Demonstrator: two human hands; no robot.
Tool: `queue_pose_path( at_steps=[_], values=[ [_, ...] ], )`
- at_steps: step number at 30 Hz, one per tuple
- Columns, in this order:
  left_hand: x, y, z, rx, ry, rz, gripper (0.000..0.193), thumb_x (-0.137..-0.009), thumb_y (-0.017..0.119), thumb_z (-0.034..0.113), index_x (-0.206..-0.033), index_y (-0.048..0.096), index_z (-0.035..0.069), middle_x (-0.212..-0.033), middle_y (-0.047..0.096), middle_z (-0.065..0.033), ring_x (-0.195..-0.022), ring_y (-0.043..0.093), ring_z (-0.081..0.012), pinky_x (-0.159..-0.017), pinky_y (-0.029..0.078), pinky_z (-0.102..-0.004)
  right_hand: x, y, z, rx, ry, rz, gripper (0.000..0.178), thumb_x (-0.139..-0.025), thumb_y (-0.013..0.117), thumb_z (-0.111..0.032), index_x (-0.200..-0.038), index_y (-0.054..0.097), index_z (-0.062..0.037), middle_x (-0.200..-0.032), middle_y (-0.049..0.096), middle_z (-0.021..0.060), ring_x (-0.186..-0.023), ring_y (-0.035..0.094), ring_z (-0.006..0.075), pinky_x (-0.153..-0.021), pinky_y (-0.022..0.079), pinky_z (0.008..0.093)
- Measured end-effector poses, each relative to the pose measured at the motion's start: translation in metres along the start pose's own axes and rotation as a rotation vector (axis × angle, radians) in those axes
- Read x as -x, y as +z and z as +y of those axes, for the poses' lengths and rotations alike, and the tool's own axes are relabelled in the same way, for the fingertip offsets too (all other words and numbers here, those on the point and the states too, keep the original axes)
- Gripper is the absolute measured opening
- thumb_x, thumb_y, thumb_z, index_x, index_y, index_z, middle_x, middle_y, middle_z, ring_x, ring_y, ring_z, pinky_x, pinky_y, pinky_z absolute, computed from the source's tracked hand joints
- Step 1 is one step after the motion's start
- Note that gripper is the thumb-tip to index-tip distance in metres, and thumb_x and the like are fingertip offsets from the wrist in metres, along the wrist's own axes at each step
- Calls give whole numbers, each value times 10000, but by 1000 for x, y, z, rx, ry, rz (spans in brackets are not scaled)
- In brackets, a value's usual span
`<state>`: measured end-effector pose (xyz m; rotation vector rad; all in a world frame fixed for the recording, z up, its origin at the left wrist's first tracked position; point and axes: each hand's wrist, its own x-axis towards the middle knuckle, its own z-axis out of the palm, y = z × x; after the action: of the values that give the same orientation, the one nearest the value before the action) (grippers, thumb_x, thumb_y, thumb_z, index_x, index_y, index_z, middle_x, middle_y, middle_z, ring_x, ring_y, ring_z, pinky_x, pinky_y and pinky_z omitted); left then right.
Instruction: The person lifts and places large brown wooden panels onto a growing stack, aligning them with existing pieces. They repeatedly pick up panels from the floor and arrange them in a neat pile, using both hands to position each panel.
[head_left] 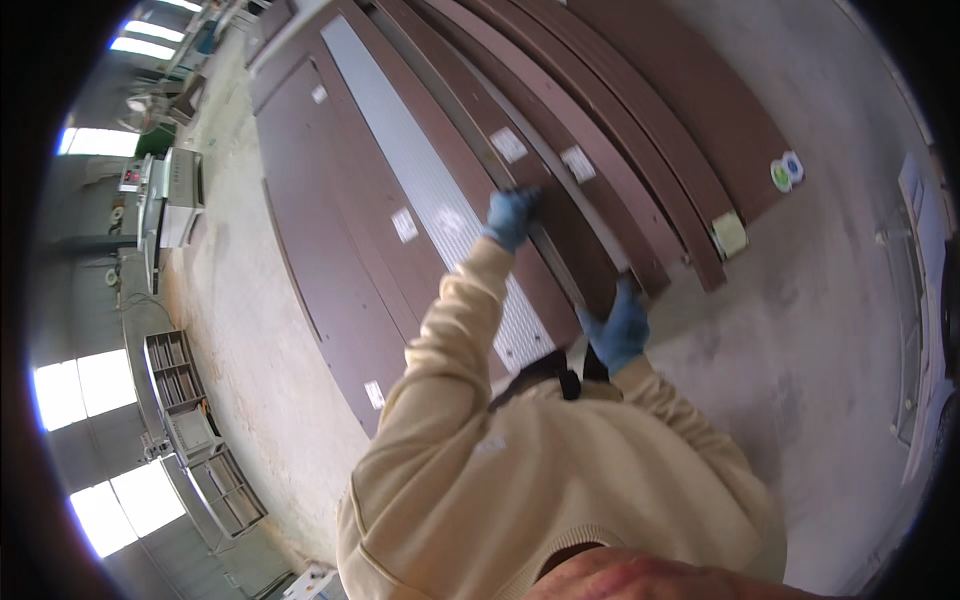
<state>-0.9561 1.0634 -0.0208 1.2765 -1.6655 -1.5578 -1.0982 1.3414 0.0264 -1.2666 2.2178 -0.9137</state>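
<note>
Both my hands wear blue gloves with dark fingertips. My left hand (510, 217) is closed on the long left edge of a narrow dark brown board (572, 228). At the near end of that board, my right hand (622, 328) grips its end corner, thumb on one side and fingers on the other. The board lies lengthwise away from me, tilted beside other brown panels. A white label (508, 145) is stuck on it farther up. To its left runs a brown panel with a pale ribbed strip (445, 215). The undersides of my fingers are hidden.
Wide brown panels (340, 215) lie on the left, and more long boards (610, 95) on the right. A big brown panel (690, 110) with round stickers is at far right. Machines (180, 195) and a shelf rack (180, 370) stand along the left wall.
</note>
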Motion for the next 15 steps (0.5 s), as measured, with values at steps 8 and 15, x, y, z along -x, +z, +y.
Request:
queue_pose_path(
  at_steps=[8,15],
  values=[
    [5,3,23,577,-384,151,180,-975,743,167,-1065,697,18,-932,738,-99,-764,723,-246,-546,592,-373,0,-1,-11,56,-9,-49,960,-791,891,-409,-1498,427,45,-1285,637,323,-1141,654,475,-949,555,512],
    [14,5,5,652,-393,113,189,-1002,709,166,-1088,686,0,-933,730,-97,-749,719,-235,-594,590,-361,0,-4,-1,35,-68,-15,935,-781,898,-376,-1474,439,53,-1233,645,311,-1105,655,487,-933,547,506]
  ],
)
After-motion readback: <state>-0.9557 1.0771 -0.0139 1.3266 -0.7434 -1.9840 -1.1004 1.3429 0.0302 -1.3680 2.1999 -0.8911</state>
